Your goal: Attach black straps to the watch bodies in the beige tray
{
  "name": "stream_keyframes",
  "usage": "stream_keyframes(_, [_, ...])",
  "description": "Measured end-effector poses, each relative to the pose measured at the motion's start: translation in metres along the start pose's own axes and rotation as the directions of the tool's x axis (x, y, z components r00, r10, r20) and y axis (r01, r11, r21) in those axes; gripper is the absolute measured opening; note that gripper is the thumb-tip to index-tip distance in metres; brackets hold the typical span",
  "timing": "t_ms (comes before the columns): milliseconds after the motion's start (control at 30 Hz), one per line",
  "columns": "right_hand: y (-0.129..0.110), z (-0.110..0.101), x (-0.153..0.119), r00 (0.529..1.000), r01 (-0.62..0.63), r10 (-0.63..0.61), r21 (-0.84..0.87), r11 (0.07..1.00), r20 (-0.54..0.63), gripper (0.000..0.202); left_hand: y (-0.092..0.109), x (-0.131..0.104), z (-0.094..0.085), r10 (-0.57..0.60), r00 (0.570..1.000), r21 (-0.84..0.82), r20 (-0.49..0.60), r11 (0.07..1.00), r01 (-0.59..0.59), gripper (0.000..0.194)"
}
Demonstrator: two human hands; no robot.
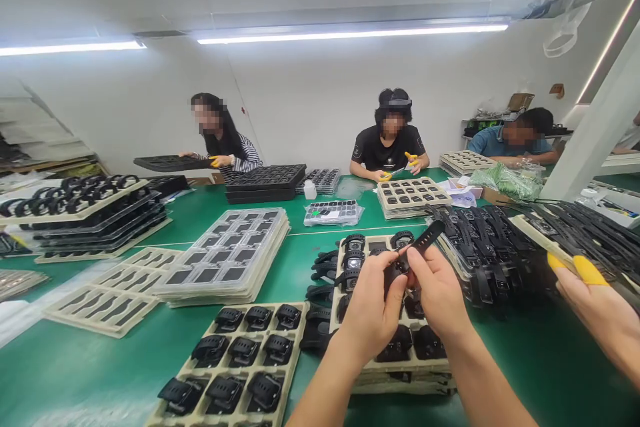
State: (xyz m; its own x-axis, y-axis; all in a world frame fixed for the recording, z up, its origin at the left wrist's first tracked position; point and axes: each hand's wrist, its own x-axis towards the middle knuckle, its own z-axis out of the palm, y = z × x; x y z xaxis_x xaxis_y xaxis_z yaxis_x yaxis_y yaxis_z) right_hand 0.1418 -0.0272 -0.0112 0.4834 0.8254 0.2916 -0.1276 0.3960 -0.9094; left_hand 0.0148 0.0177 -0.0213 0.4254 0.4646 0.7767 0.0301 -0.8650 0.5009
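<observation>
Both my hands meet in the air over a cream tray (407, 365) of black smartwatches. Between them is a black smartwatch (427, 237), one half of its strap sticking out up and to the right. My left hand (373, 297) is closed around its body, and my right hand (436, 283) pinches it close to where the strap joins. Fingers hide most of the watch case. Straps of other watches overhang the left side of the tray beneath. To the left lies another cream tray (303, 320) with folded black watches in its compartments.
Clear-covered trays (220, 257) are stacked left of centre, near flat strap trays (107, 293). Watch trays (85, 213) pile up far left. At right, a co-worker's hand (587, 287) with yellow finger covers holds a loaded tray (535, 230). Several people sit across the green table (270, 280).
</observation>
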Motion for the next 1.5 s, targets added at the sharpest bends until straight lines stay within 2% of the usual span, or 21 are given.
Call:
stream_keyframes(100, [0.005, 0.002, 0.001, 0.997, -0.055, 0.06, 0.093, 0.994, -0.052, 0.042, -0.003, -0.001, 0.002, 0.146, 0.988, 0.041, -0.046, 0.989, -0.144, 0.043])
stream_keyframes(300, [0.007, 0.004, -0.001, 0.995, -0.058, 0.07, 0.174, 0.983, -0.066, 0.04, -0.004, 0.003, 0.003, 0.214, 0.976, 0.093, -0.05, 0.974, -0.209, 0.028])
stream_keyframes(400, [0.007, 0.003, -0.002, 0.997, -0.026, 0.034, 0.123, 0.992, -0.064, 0.041, -0.005, 0.003, 0.005, 0.236, 0.968, 0.072, -0.091, 0.971, -0.23, 0.029])
stream_keyframes(467, [0.004, 0.001, -0.002, 0.998, 0.067, -0.067, -0.018, 0.998, 0.002, 0.039, -0.004, 0.002, 0.005, 0.22, 0.969, 0.052, -0.109, 0.975, -0.216, 0.026])
stream_keyframes(500, [0.002, 0.0, -0.003, 0.987, 0.151, -0.143, -0.116, 0.982, 0.071, 0.038, -0.004, 0.001, 0.004, 0.176, 0.978, 0.034, -0.116, 0.984, -0.173, 0.023])
stream_keyframes(567, [-0.002, -0.002, -0.003, 0.927, 0.344, -0.275, -0.289, 0.893, 0.254, 0.033, -0.003, 0.0, 0.003, -0.002, 0.99, -0.04, -0.14, 0.999, -0.003, 0.017])
stream_keyframes(633, [-0.005, -0.003, -0.004, 0.857, 0.47, -0.317, -0.365, 0.803, 0.406, 0.033, -0.001, 0.0, 0.001, -0.228, 0.958, -0.19, -0.173, 0.962, 0.195, 0.016])
stream_keyframes(667, [-0.005, -0.003, -0.004, 0.839, 0.493, -0.312, -0.379, 0.783, 0.447, 0.036, -0.001, 0.0, 0.0, -0.321, 0.931, -0.285, -0.176, 0.921, 0.264, 0.018])
stream_keyframes(733, [-0.006, -0.003, -0.005, 0.829, 0.493, -0.28, -0.398, 0.774, 0.483, 0.041, -0.001, 0.001, -0.002, -0.437, 0.886, -0.472, -0.154, 0.82, 0.323, 0.027])
stream_keyframes(800, [-0.006, -0.002, -0.006, 0.834, 0.48, -0.25, -0.425, 0.767, 0.492, 0.042, 0.0, 0.004, -0.004, -0.494, 0.862, -0.611, -0.112, 0.719, 0.333, 0.035])
stream_keyframes(900, [-0.009, -0.002, -0.009, 0.841, 0.451, -0.199, -0.449, 0.771, 0.503, 0.043, 0.0, 0.006, -0.005, -0.536, 0.84, -0.722, -0.084, 0.614, 0.319, 0.042])
stream_keyframes(1000, [-0.014, 0.0, -0.014, 0.865, 0.384, -0.138, -0.458, 0.802, 0.483, 0.038, 0.001, 0.005, -0.003, -0.558, 0.827, -0.753, -0.064, 0.572, 0.327, 0.044])
stream_keyframes(1133, [-0.013, 0.005, -0.017, 0.917, 0.262, -0.079, -0.441, 0.858, 0.392, 0.023, 0.003, 0.0, 0.0, -0.545, 0.838, -0.717, 0.021, 0.576, 0.392, 0.044])
stream_keyframes(1267, [-0.006, 0.006, -0.013, 0.908, 0.308, -0.157, -0.365, 0.878, 0.389, 0.011, 0.003, -0.001, -0.008, -0.496, 0.861, -0.715, 0.113, 0.561, 0.417, 0.052])
stream_keyframes(1333, [0.0, 0.004, -0.011, 0.915, 0.339, -0.222, -0.345, 0.875, 0.336, 0.009, 0.002, 0.002, -0.017, -0.444, 0.884, -0.657, 0.145, 0.625, 0.421, 0.054])
stream_keyframes(1400, [0.006, 0.003, -0.009, 0.93, 0.337, -0.266, -0.306, 0.89, 0.252, 0.012, 0.0, 0.006, -0.027, -0.404, 0.904, -0.541, 0.141, 0.733, 0.413, 0.051])
stream_keyframes(1500, [0.012, 0.001, -0.008, 0.948, 0.314, -0.293, -0.227, 0.922, 0.125, 0.017, 0.0, 0.011, -0.037, -0.377, 0.906, -0.402, 0.192, 0.812, 0.423, 0.047])
